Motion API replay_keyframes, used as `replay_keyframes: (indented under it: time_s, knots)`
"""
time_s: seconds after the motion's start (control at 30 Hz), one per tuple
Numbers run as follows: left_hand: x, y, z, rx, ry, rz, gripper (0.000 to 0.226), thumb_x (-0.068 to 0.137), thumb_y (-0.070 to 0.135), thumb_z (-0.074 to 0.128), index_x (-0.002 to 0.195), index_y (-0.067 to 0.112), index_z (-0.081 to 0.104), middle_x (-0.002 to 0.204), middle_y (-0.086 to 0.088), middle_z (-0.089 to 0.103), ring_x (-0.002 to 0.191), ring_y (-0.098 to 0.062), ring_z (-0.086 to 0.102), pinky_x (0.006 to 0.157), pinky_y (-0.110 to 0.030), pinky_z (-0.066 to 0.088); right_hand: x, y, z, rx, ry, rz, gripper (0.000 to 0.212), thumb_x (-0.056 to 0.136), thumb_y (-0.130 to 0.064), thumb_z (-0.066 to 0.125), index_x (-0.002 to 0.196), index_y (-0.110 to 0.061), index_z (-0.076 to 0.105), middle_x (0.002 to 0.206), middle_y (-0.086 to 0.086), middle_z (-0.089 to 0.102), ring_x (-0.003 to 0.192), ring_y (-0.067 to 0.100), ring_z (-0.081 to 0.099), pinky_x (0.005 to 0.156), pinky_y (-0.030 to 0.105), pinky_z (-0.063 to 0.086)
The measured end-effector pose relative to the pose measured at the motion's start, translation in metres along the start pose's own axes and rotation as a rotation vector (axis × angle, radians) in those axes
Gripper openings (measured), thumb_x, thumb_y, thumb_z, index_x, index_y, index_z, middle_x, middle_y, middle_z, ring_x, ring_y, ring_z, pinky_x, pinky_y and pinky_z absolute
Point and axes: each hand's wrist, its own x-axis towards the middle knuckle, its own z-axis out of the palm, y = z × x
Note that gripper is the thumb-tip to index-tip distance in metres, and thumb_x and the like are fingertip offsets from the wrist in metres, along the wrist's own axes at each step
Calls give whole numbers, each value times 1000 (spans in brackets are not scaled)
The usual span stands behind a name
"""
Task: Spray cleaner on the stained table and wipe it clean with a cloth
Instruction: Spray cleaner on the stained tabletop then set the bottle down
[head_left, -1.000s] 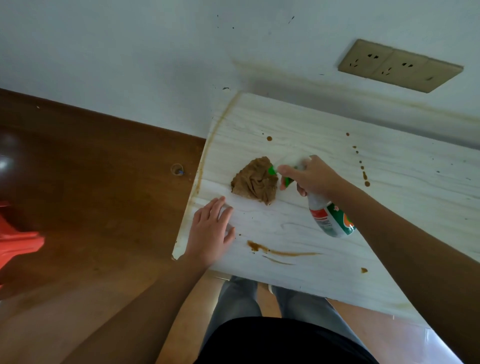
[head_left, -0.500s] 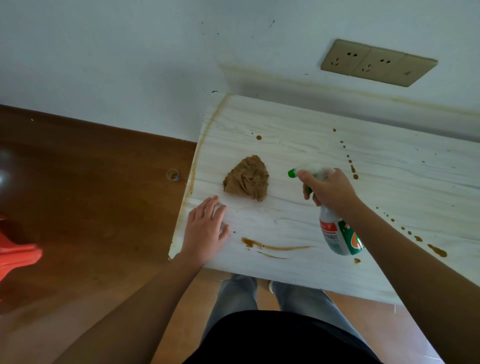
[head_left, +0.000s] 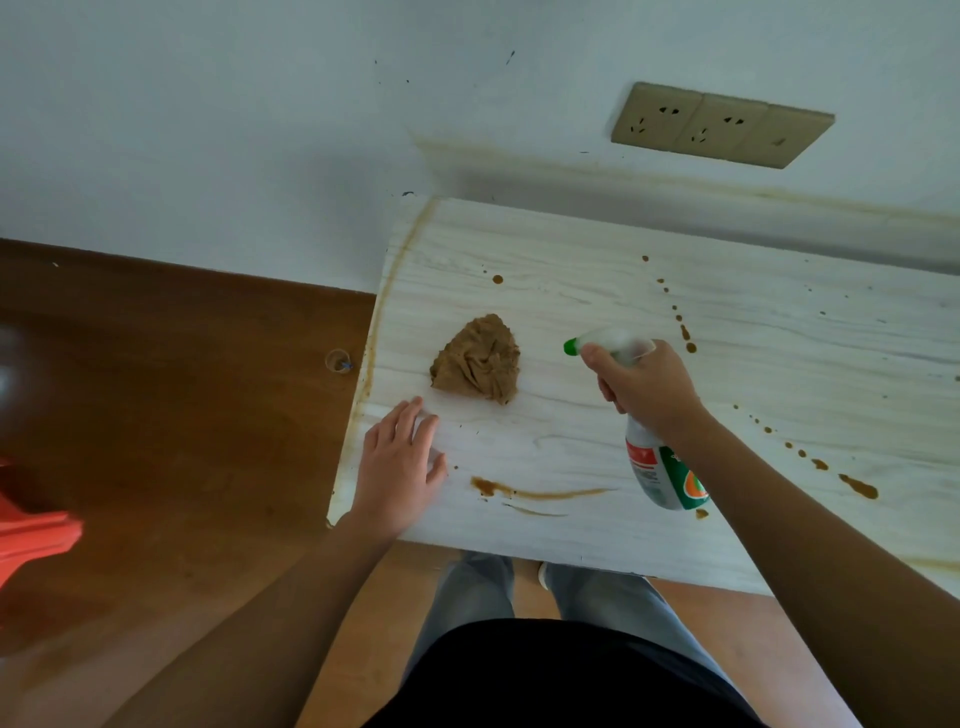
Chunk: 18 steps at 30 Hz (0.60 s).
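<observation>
Several brown stains mark the pale wood-grain table (head_left: 805, 374): a long streak (head_left: 535, 492) on the near side of the crumpled brown cloth (head_left: 478, 361), a trail of drops (head_left: 678, 317) to the cloth's right, and more blots (head_left: 857, 486) farther right again. The right hand (head_left: 644, 384) is wrapped round the neck of the spray bottle (head_left: 665, 478), fingers curled at the trigger. It holds the bottle above the table to the right of the cloth, the body slanting down toward the near edge and the green nozzle tip (head_left: 571, 346) aimed leftward at the cloth. That aim is the likely trouble: a squeeze from here would probably put the mist on the cloth or past it, toward the table's left edge and the brown floor (head_left: 182, 389) beyond, leaving the streak and the drops dry. The bottle is also tipped well over, so the pickup tube may draw air and the trigger give only a sputter; how full it is cannot be told. The left hand (head_left: 400, 467) lies flat on the table with fingers straight and slightly spread, holding nothing, on the cloth's near-left side. It sits close enough to the streak to catch spray meant for that mark. The cloth itself lies apart from both hands, a little beyond the left hand's fingertips and near the nozzle tip.
</observation>
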Motion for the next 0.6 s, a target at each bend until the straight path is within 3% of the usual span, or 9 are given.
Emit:
replay_keyframes:
  time_s: [0.17, 0.33, 0.43, 0.53, 0.6]
  knots:
    - [2, 1, -2, -11, -31, -16, 51, 89, 38, 74, 133, 16, 59, 153, -11, 50, 142, -31, 48, 111, -44, 44, 5, -5, -10, 65, -119, -88, 33, 92, -50, 62, 88, -19, 73, 80, -4, 77, 52, 14, 60, 55, 25, 50]
    - [4, 2, -6, -25, -73, -32, 51, 90, 37, 73, 135, 17, 59, 155, -10, 49, 144, -31, 45, 113, -45, 43, 14, -13, -24, 227, -27, -115, 36, 87, -54, 66, 106, -23, 66, 92, 2, 76, 65, 18, 68, 73, 43, 60]
    - [5, 3, -9, -47, -90, -39, 51, 92, 36, 71, 137, 17, 58, 156, -9, 47, 146, -31, 42, 113, -46, 41, 24, -22, -37, 242, 67, -175, 36, 86, -49, 72, 102, -18, 66, 89, 5, 74, 80, 24, 72, 80, 46, 59]
    - [6, 5, -9, -53, -102, -54, 52, 91, 36, 71, 137, 17, 58, 156, -9, 47, 146, -31, 43, 113, -47, 43, 37, -29, -49, 158, 123, -231, 26, 86, -40, 75, 97, -18, 68, 88, 7, 68, 83, 26, 65, 73, 40, 53]
    - [7, 7, -10, -56, -106, -61, 52, 91, 36, 72, 137, 16, 58, 156, -10, 47, 145, -32, 43, 112, -48, 44, 46, -33, -54, 127, 145, -268, 22, 88, -33, 75, 105, -20, 70, 92, 0, 69, 83, 13, 65, 72, 31, 51]
